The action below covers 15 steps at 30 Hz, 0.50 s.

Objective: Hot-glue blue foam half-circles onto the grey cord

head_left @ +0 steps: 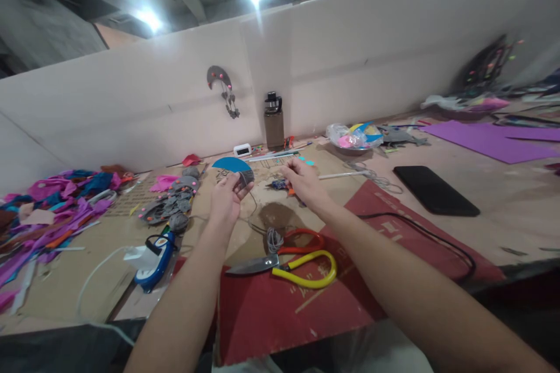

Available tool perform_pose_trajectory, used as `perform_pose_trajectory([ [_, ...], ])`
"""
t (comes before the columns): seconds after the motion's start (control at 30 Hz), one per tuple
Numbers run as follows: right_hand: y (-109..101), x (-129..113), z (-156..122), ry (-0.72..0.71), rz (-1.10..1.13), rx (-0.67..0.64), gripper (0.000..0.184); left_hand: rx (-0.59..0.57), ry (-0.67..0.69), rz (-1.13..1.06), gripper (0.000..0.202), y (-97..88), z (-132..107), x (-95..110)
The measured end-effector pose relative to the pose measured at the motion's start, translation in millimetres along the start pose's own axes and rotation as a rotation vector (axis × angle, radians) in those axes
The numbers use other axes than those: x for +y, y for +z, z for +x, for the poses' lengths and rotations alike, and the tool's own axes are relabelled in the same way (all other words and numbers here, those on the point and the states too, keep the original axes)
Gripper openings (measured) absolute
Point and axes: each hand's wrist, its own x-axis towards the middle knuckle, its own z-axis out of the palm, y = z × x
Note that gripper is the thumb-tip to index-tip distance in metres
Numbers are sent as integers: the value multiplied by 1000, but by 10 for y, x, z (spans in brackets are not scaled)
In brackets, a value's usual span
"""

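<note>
My left hand (225, 198) is closed around a round piece, blue on top and grey below (236, 170), held just above the cardboard-covered table (83, 280). My right hand (303, 182) reaches forward over the table with fingers curled down onto small dark and orange bits (280, 185); what it grips, if anything, is hidden. Between my forearms lie red-handled and yellow-handled scissors (297, 262) on a red sheet (280, 309), beside a coil of grey wire (275, 239).
A blue glue gun (153, 259) with a white cord lies at the left, near grey felt pieces (172, 204) and a heap of pink and purple scraps (48, 204). A dark bottle (273, 121) stands by the wall. A black phone (435, 189) and purple sheet (494, 140) lie right.
</note>
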Motion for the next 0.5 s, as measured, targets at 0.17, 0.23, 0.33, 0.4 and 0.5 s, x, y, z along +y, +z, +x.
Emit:
perform_pose_trajectory([
  [0.17,74,-11,-32,36,220,-102,16,49,-178,-79,5,-14,54,34],
  [0.23,117,-6,-46,60,275,-144,16,28,-214,-83,6,-18,61,51],
  [0.33,160,25,-44,72,345,-175,14,-53,-213,-64,7,-19,35,77],
  [0.4,173,51,-29,57,386,-155,13,-142,-207,-40,7,-14,-6,91],
  [0.5,181,52,-19,4,379,-132,9,-291,-223,6,5,0,-81,96],
])
